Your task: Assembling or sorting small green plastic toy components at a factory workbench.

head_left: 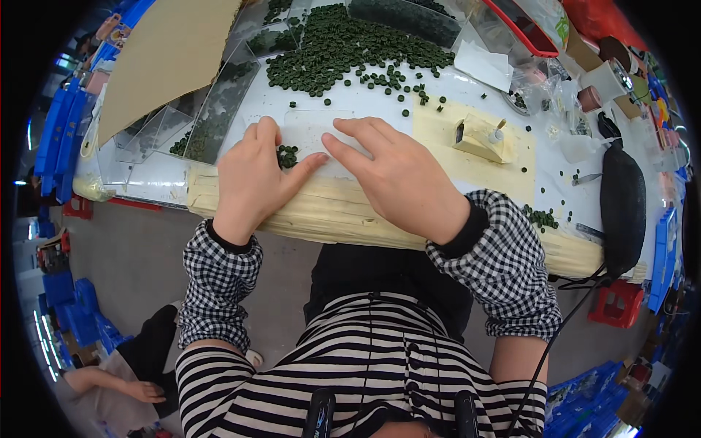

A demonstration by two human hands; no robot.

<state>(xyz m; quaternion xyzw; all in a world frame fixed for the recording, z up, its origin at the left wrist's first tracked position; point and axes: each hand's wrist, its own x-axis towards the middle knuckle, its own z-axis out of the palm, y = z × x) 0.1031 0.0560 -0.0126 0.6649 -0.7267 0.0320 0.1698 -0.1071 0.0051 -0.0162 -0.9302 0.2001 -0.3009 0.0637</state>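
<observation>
My left hand (252,171) rests at the table's near edge, its thumb stretched to the right and its other fingers bent forward. Beside it, partly hidden by the hand, lies a small cluster of dark green round pieces (288,156). My right hand (405,175) reaches in from the right with thumb and fingers apart, its fingertips close to my left thumb. Between and beyond the hands is a faint clear rectangular sheet (318,120); whether my fingers touch it, I cannot tell. Farther back spreads a large heap of the same green pieces (328,47).
Clear plastic trays (223,109) and a cardboard sheet (168,58) stand at left. On the right are a tape-wrapped block (480,140), a red-edged phone (522,25), a black pouch (623,208) and loose green pieces (540,217). Another person (124,387) sits at lower left.
</observation>
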